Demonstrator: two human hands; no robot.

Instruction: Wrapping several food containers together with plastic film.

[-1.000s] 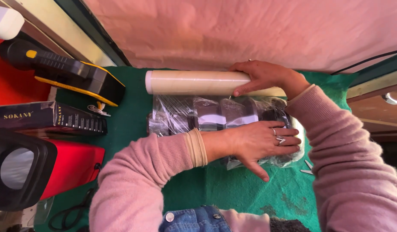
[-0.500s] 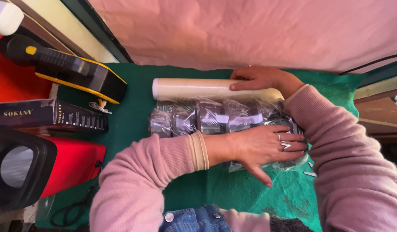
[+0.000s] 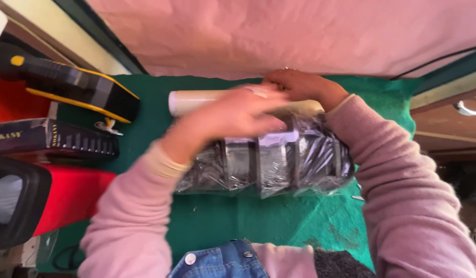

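Far to the left of the left hand [image 3: 233, 116], lying on the table: a black box with yellow edges [image 3: 78, 87], a long dark carton [image 3: 52, 139] just below it, a red surface and a black-framed device [image 3: 14, 206] at the near corner. Left hand raised and blurred, crossing above the left part of the roll of cling film [image 3: 197, 101], fingers loosely spread; whether anything is pinched in them, impossible to tell. Just below and to the right of that hand, resting on the green cloth of the table [image 3: 279, 216]: the film-wrapped bundle of dark items [image 3: 279, 162], lying on its side, film creased and glossy around it. Right hand [image 3: 300, 85] just beyond the bundle, curled down over the right part of the roll, seemingly gripping it, though its fingers are largely hidden. Judged from this: best to keep the film taut between roll and bundle, roll held parallel to the bundle's long side, each turn overlapping the last, bundle pinned so as not to slide on the cloth.
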